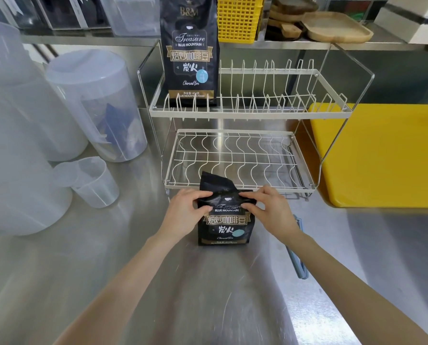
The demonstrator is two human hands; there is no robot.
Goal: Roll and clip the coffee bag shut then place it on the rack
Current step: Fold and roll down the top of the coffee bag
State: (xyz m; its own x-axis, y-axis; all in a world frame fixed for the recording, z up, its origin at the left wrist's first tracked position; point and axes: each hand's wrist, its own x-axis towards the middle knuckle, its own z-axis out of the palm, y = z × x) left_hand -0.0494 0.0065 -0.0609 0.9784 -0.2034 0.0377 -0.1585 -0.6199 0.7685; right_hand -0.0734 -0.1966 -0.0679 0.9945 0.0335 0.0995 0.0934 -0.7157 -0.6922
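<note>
Bag (224,220) standing on counter (138,257) just before rack (237,155); left hand (183,212) and right hand (270,210) pinching its folding top at either edge — advise rolling evenly, creasing tight, holding until clip (299,250), lying beside, is seated.

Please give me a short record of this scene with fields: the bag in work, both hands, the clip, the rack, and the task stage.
bag in work: coffee bag stands upright on the steel counter, top partly folded down
left hand: grips the bag's upper left side
right hand: grips the bag's upper right side
clip: pale blue clip lies on the counter beside the right forearm, untouched
rack: two wire tiers; second coffee bag stands on the upper tier, left end
task stage: rolling; not yet clipped
</note>
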